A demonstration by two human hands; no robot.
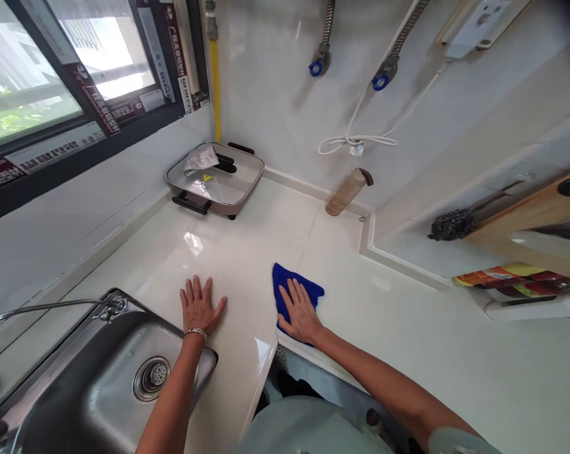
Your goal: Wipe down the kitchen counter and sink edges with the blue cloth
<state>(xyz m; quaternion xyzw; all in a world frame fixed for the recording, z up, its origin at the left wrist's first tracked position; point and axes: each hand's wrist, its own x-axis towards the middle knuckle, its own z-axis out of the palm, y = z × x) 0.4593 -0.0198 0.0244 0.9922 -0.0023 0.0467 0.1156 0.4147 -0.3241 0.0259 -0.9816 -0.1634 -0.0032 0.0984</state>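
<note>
A blue cloth [281, 277] lies spread on the white countertop [238, 252], near its inner corner. My right hand [300, 310] rests flat on the cloth with its fingers spread, pressing it from above. To the left, my left hand [201, 307] is flat on the bare counter beside the sink's edge, fingers apart and nothing under or in it. A bracelet circles my left wrist.
A steel sink [110, 378] with a faucet [112, 307] is at the lower left. Toward the back stand a lidded electric pan [232, 180] with a silvery cloth on it and a brownish bottle [345, 194]. A steel scrubber [453, 225] hangs at the right.
</note>
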